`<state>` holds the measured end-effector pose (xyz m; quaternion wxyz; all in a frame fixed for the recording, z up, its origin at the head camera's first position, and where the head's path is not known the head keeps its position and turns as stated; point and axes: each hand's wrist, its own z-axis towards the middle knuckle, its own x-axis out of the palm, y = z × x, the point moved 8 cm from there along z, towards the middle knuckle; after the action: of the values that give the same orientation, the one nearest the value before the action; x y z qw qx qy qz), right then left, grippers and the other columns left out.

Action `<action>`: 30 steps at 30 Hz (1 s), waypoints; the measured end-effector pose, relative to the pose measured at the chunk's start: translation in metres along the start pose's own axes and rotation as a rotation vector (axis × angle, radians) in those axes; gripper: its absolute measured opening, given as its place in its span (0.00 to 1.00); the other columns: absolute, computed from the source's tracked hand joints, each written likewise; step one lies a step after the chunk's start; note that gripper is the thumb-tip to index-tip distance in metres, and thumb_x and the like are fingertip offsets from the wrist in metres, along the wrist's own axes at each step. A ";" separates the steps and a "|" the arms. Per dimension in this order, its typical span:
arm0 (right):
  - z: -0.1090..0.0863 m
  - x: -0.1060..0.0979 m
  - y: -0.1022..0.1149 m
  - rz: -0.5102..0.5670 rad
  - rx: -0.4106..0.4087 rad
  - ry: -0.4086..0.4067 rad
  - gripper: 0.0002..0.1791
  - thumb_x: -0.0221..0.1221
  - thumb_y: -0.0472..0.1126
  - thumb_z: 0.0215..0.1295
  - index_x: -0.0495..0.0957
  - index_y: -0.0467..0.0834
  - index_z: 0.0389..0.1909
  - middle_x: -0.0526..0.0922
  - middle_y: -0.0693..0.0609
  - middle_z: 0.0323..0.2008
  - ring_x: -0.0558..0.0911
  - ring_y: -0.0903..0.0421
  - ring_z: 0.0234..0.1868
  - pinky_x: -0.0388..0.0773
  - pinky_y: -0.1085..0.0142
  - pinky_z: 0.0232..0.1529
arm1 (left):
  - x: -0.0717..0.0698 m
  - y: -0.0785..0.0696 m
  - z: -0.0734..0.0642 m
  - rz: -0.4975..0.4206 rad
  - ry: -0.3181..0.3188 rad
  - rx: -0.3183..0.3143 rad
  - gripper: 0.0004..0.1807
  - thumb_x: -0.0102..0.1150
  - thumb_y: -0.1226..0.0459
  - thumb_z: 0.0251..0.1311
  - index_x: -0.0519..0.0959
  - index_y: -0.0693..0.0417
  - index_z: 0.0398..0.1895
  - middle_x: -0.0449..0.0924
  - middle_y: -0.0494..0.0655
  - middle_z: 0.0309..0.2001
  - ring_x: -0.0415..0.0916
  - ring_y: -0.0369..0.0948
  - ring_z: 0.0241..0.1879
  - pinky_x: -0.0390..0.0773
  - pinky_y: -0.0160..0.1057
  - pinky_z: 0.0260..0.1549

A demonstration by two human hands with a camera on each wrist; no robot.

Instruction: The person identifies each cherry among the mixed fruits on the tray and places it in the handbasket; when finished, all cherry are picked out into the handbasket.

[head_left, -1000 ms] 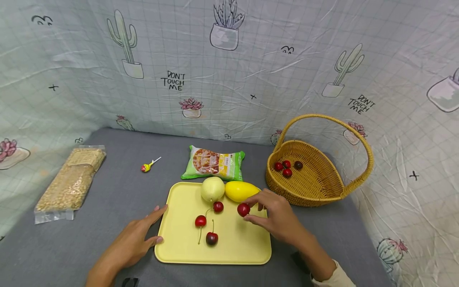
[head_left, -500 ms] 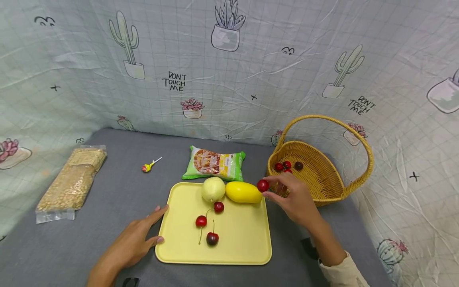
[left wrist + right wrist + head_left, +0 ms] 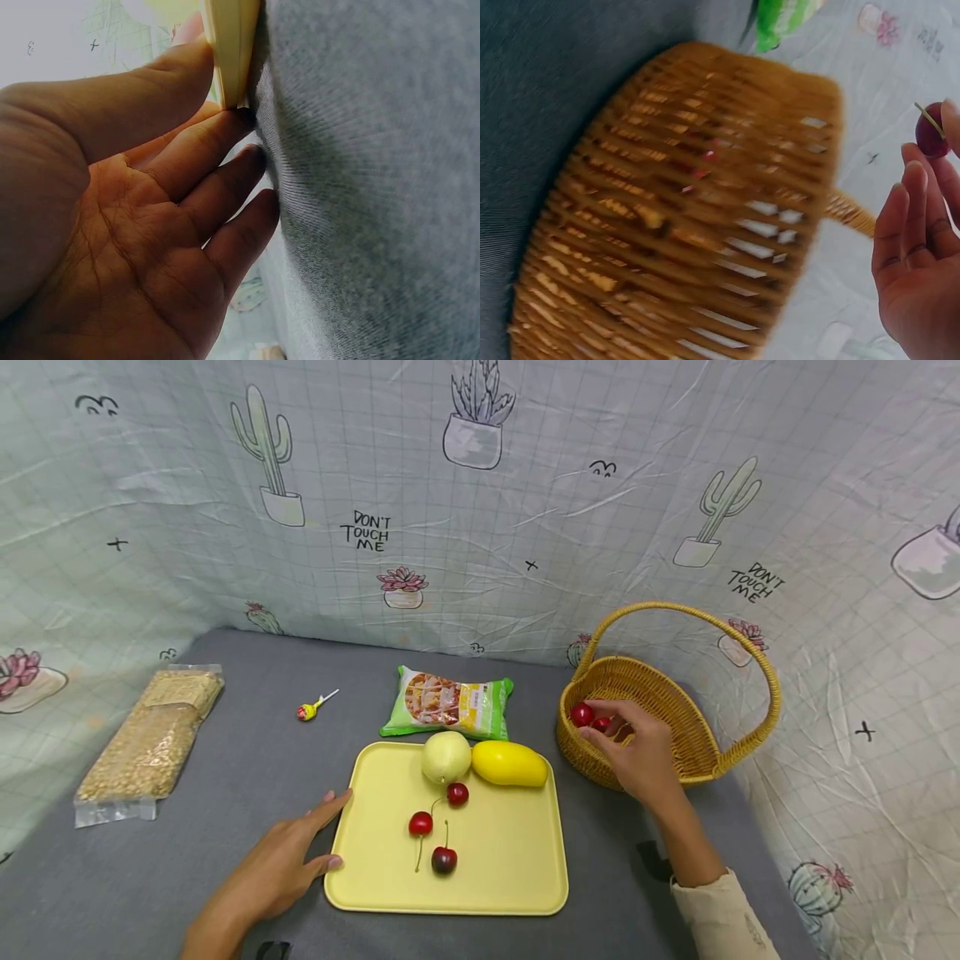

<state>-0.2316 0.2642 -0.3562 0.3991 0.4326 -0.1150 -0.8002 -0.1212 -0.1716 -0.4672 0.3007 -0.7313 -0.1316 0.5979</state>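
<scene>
One dark red cherry (image 3: 581,714) is pinched between the thumb and fingers of the right hand (image 3: 641,750), at the left side of the wicker basket (image 3: 577,755). A second cherry (image 3: 602,724) shows inside, partly covered by the hand. The left hand (image 3: 273,860) grasps nothing: its fingers are extended, with index finger and thumb against the left edge of the yellow tray (image 3: 510,856). The tray bears three loose cherries (image 3: 444,860) near its middle; at its far edge sit a pale green round fruit (image 3: 446,757) and, just right of it, a yellow oblong fruit (image 3: 510,764). A green-and-white packet (image 3: 450,703) lies just beyond the tray. The basket stands to the right.
</scene>
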 end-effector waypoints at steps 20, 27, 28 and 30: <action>0.021 -0.011 -0.092 -0.023 0.280 -0.088 0.18 0.75 0.46 0.65 0.89 0.46 0.53 0.90 0.42 0.42 0.78 0.57 0.30 0.72 0.77 0.29 | 0.000 -0.001 0.000 -0.003 0.002 -0.009 0.48 0.76 0.61 0.60 0.63 0.50 0.83 0.65 0.71 0.77 0.73 0.70 0.70 0.78 0.70 0.61; 0.030 -0.013 -0.120 -0.084 0.389 -0.035 0.20 0.72 0.51 0.69 0.87 0.47 0.57 0.89 0.46 0.47 0.78 0.58 0.32 0.72 0.74 0.29 | 0.000 -0.001 0.000 -0.001 0.006 -0.015 0.48 0.76 0.61 0.60 0.63 0.50 0.83 0.66 0.71 0.77 0.73 0.70 0.70 0.78 0.70 0.61; 0.031 -0.014 -0.124 -0.092 0.402 -0.026 0.21 0.71 0.52 0.69 0.87 0.47 0.58 0.89 0.45 0.47 0.78 0.57 0.33 0.72 0.73 0.29 | 0.000 -0.001 0.001 0.001 0.009 -0.016 0.49 0.76 0.61 0.60 0.63 0.50 0.83 0.66 0.71 0.77 0.73 0.70 0.70 0.78 0.70 0.61; 0.032 -0.015 -0.130 -0.093 0.428 -0.009 0.22 0.70 0.52 0.71 0.86 0.47 0.60 0.89 0.44 0.49 0.78 0.56 0.34 0.72 0.72 0.30 | 0.000 -0.002 0.001 0.004 0.013 -0.018 0.49 0.76 0.61 0.60 0.63 0.50 0.83 0.66 0.71 0.77 0.73 0.70 0.70 0.78 0.70 0.61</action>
<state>-0.3222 0.3555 -0.3969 0.2605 0.5086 -0.2640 -0.7771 -0.1219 -0.1699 -0.4657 0.2937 -0.7379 -0.1335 0.5927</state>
